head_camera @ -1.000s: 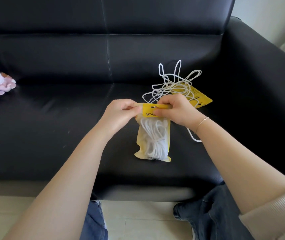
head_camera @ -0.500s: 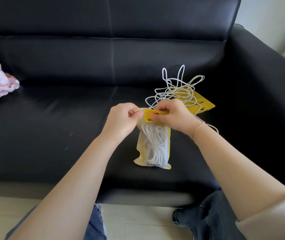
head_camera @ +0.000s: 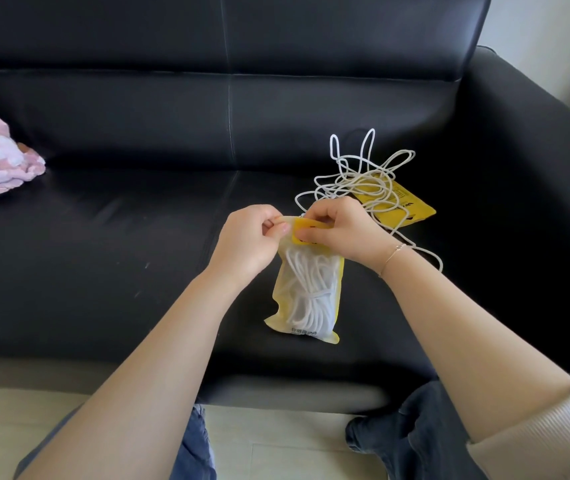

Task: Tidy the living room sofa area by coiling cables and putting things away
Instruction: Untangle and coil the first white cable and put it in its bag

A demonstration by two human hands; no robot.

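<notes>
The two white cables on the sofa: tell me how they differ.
1. The bundled cable sits coiled inside the held pouch; the loose cable sprawls in tangled loops on the sofa.
2. The bundled cable lies under the left hand and right hand, which pinch the pouch's top; the loose cable is untouched, partly draped over a second yellow pouch.

Both are white cords.

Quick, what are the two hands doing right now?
Left hand: pinches the top left corner of the yellow pouch.
Right hand: grips the pouch's yellow top strip.
</notes>
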